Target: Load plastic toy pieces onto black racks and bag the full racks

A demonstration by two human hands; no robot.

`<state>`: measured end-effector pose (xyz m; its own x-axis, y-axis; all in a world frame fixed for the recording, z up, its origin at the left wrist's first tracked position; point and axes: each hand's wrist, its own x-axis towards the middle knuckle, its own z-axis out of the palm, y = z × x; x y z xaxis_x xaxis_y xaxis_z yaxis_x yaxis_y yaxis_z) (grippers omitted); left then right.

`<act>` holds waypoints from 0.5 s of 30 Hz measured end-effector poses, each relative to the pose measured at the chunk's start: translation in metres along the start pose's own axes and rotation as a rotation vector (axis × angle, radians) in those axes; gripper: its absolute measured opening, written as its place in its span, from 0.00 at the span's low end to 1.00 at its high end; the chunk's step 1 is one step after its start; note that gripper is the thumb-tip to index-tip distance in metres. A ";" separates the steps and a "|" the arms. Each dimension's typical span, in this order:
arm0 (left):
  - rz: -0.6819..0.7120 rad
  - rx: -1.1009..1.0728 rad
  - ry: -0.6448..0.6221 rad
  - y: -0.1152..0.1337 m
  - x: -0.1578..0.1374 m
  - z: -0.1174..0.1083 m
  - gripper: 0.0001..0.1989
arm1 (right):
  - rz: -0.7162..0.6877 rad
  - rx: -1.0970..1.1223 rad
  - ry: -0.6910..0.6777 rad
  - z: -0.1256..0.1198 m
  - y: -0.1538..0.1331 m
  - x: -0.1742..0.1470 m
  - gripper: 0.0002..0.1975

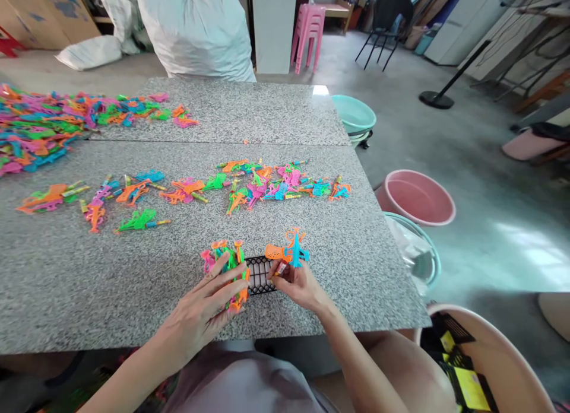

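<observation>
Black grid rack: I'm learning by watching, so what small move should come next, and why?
Probably lower the orange and blue plastic toys in the right hand onto the bare stretch of the black grid rack: it shows uncovered between the hands, while the left hand lies over bunched toys beside it.

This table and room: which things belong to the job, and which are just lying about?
Likely job: black rack, bunched pieces under left hand, blue piece in right hand, scattered pieces.
Likely lying about: pink stools, black chair, white sack.
</observation>
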<state>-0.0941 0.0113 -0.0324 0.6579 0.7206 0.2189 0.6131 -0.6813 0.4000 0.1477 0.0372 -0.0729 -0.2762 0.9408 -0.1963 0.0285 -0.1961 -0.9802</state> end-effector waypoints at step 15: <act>-0.059 -0.697 -0.069 0.123 0.068 0.028 0.23 | -0.231 -0.341 0.280 -0.013 -0.042 -0.163 0.07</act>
<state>0.0384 -0.0270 0.0073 0.6727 0.7281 0.1316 0.2404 -0.3833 0.8918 0.2044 -0.1045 0.0000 -0.0448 0.9963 0.0734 0.3221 0.0839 -0.9430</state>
